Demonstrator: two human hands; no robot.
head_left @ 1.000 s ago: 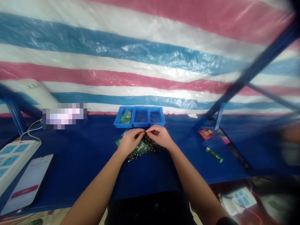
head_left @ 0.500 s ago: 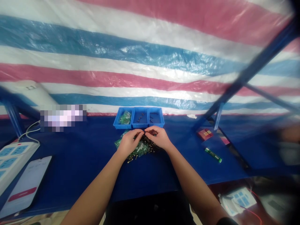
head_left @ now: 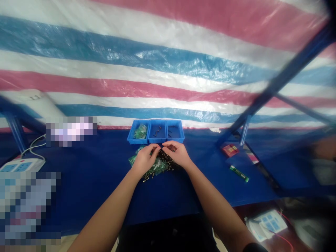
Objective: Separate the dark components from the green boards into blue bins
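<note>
My left hand [head_left: 144, 159] is closed in a pinch, thumb against fingertips, above the left part of a mixed pile. Facing it closely, my right hand [head_left: 179, 154] bends its thumb and index finger toward the same spot. Between the fingertips a tiny dark item may show, too small to name. Beneath both hands lies a heap of small green, shiny flat pieces [head_left: 159, 167] mixed with dark and brass-coloured screw-like parts [head_left: 170, 162]. Part of the heap is hidden by the hands. Just beyond stand three joined blue bins [head_left: 157, 141].
The left bin holds green pieces [head_left: 141, 131]; the others hold a few small dark parts [head_left: 157, 132]. At right on the blue table [head_left: 99, 189] lie a red box [head_left: 230, 150] and a green tube [head_left: 239, 174]. A power strip [head_left: 25, 165] is at left; blue frame bars rise both sides.
My fingertips have shifted very slightly, with a little more space between the two hands. The bins and the heap look the same.
</note>
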